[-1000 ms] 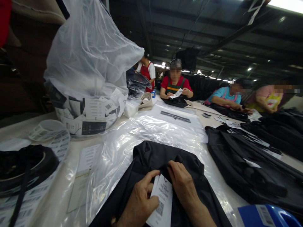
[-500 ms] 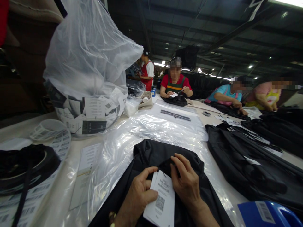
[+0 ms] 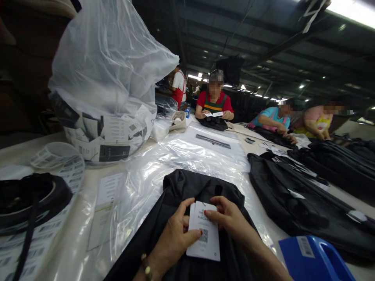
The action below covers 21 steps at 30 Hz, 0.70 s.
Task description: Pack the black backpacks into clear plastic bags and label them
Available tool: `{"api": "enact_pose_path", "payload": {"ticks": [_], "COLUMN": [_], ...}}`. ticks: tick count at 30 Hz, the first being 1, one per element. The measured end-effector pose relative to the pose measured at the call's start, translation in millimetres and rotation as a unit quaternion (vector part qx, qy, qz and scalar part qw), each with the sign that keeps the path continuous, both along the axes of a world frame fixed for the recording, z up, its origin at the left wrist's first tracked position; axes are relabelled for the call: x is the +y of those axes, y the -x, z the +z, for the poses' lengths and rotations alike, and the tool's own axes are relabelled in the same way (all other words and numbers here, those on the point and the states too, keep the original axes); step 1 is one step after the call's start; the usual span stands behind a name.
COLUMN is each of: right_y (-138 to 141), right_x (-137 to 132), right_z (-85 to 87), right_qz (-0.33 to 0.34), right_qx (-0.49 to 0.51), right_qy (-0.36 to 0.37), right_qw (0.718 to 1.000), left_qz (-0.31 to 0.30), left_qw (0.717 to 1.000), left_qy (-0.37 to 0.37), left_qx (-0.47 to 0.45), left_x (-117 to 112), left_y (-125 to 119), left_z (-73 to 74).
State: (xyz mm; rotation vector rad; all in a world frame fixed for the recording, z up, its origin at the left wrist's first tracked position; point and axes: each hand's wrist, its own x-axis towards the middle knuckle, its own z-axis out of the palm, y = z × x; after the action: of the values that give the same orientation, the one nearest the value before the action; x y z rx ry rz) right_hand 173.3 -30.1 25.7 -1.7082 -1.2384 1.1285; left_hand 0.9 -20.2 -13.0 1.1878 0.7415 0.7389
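Observation:
A folded black garment (image 3: 187, 187) lies on clear plastic bags at the near table edge. My left hand (image 3: 175, 234) pinches a small stack of white hang tags (image 3: 205, 232) with printed text and a QR code, thumb on the front. My right hand (image 3: 230, 216) rests on the garment beside the tags, its fingers touching their upper right corner.
A big clear bag of printed tags (image 3: 105, 93) stands at the left, with label rolls (image 3: 55, 156) and black tape (image 3: 26, 199) nearby. Piled black garments (image 3: 295, 199) lie right; a blue bin (image 3: 313, 257) sits at bottom right. Several people work across the table (image 3: 260, 142).
The tags have come fully into view on top of the garment. My right hand drew back from the collar fold to the tags' top corner. The camera tilted slightly down.

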Motion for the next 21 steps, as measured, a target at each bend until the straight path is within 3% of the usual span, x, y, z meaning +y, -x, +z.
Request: {"api": "enact_pose_path", "payload": {"ticks": [3, 5, 7, 10, 13, 17, 19, 21], "right_y": [-6, -11, -15, -16, -12, -8, -6, -3], "right_x": [-9, -15, -20, -22, -21, -18, -17, -15], "right_z": [-2.3, -3.8, -5.1, -6.6, -6.6, -4.7, -4.0, -3.8], "right_qz": [-0.023, -0.047, -0.056, -0.044, -0.033, -0.035, -0.032, -0.026], "right_qx": [0.111, 0.131, 0.114, 0.057, 0.032, 0.033, 0.040, 0.055], "right_qy": [0.008, 0.013, 0.018, 0.012, 0.011, 0.034, 0.039, 0.047], "right_qw": [0.993, 0.990, 0.992, 0.997, 0.999, 0.998, 0.998, 0.997], "left_qz": [0.049, 0.111, 0.133, 0.099, 0.067, 0.046, 0.067, 0.109], "left_qw": [0.983, 0.938, 0.886, 0.835, 0.813, 0.820, 0.855, 0.910], "left_qy": [-0.129, -0.234, -0.305, -0.329, -0.314, -0.274, -0.227, -0.158], "left_qx": [0.121, 0.229, 0.323, 0.430, 0.485, 0.501, 0.461, 0.369], "left_x": [-2, -4, -7, -12, -17, -16, -11, -5], "left_y": [3, 5, 5, 2, -1, -3, -1, 2], "left_z": [4.1, 6.9, 10.3, 16.8, 23.0, 24.9, 22.1, 17.8]}}
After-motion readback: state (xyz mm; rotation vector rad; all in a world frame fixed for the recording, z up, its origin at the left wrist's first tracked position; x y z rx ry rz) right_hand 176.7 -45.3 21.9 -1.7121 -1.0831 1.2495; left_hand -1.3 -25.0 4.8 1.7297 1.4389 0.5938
